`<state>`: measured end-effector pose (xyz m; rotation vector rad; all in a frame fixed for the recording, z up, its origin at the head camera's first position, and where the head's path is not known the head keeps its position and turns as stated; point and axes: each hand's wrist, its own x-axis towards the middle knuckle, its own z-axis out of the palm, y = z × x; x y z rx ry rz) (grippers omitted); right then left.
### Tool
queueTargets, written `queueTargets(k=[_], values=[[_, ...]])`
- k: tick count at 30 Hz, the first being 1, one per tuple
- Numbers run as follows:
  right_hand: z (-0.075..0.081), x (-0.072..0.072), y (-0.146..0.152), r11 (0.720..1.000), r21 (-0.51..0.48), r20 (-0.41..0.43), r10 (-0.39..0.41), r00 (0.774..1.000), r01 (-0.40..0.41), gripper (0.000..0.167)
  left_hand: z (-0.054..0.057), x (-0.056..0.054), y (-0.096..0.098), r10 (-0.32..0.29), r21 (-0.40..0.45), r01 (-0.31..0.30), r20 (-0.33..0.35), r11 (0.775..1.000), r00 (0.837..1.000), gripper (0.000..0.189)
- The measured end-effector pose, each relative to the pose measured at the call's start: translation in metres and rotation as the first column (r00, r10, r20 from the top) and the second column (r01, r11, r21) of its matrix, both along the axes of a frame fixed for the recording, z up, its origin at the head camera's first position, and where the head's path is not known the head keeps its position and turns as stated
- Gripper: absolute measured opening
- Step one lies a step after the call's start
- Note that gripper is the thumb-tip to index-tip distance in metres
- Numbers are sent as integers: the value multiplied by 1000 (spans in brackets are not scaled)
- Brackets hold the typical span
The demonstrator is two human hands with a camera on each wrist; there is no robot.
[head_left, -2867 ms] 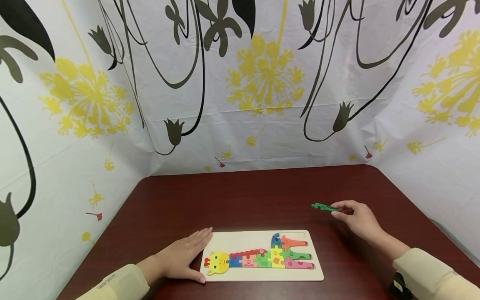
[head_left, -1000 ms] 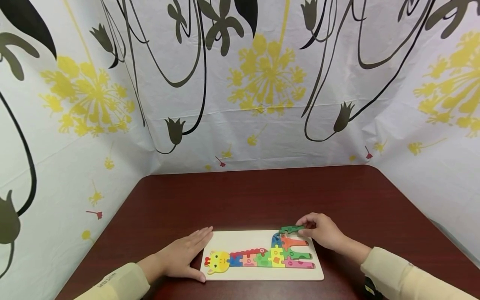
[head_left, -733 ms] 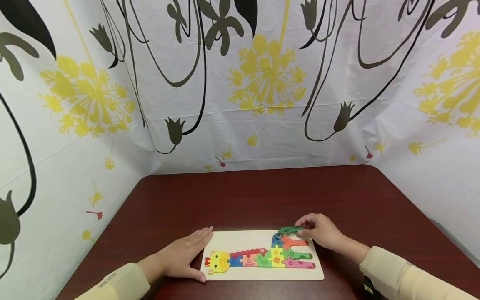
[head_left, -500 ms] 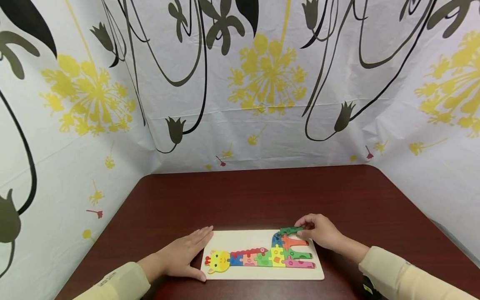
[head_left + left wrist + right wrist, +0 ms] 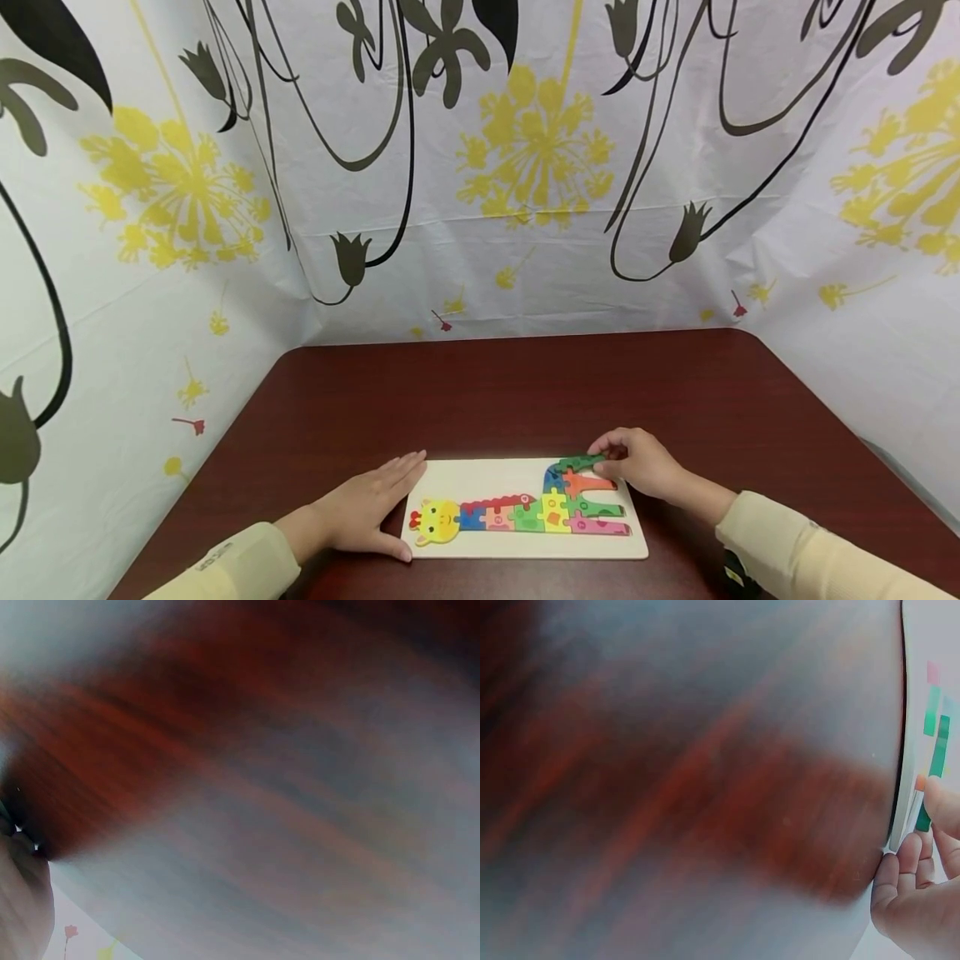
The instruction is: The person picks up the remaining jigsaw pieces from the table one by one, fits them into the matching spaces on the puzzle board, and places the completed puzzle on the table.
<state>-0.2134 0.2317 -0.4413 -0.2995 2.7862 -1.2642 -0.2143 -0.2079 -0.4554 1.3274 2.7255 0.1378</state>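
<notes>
A pale wooden puzzle board [image 5: 480, 479] lies near the table's front edge, with a giraffe picture on its side made of colourful jigsaw pieces. The yellow head piece [image 5: 437, 523] is at the left and the orange leg piece [image 5: 588, 484] at the right. My right hand [image 5: 647, 468] pinches a dark green leg piece [image 5: 576, 463] between thumb and fingers at the board's far right corner, against the blue piece [image 5: 553, 479]. In the right wrist view the green piece [image 5: 940, 746] stands out beyond the thumb. My left hand [image 5: 367, 510] rests with straight fingers along the board's left edge.
The dark red-brown table [image 5: 480, 392] reaches back to a white curtain [image 5: 450, 283] with printed flowers, which also hangs along both sides. A black strap [image 5: 738, 575] shows at the right cuff. Blurred tabletop fills most of the left wrist view.
My right hand has carried the green piece from the right of the board to its far right corner. Lately the piece has shifted slightly nearer the orange leg. My left hand stays put.
</notes>
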Motion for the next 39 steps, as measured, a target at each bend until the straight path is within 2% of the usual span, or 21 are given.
queueTargets(k=[22,33,39], values=[[0,0,-2,999,46,-16,-3,1000,4,11,-2,-1,-1,3,-1,-3,4,1000,1000,111],[-3,-3,1,996,78,-32,55,998,-52,11,-2,-1,-1,6,-4,-5,4,1000,1000,111],[0,-3,1,996,74,-12,57,998,-56,12,0,-1,0,13,-11,-13,12,1000,1000,112]])
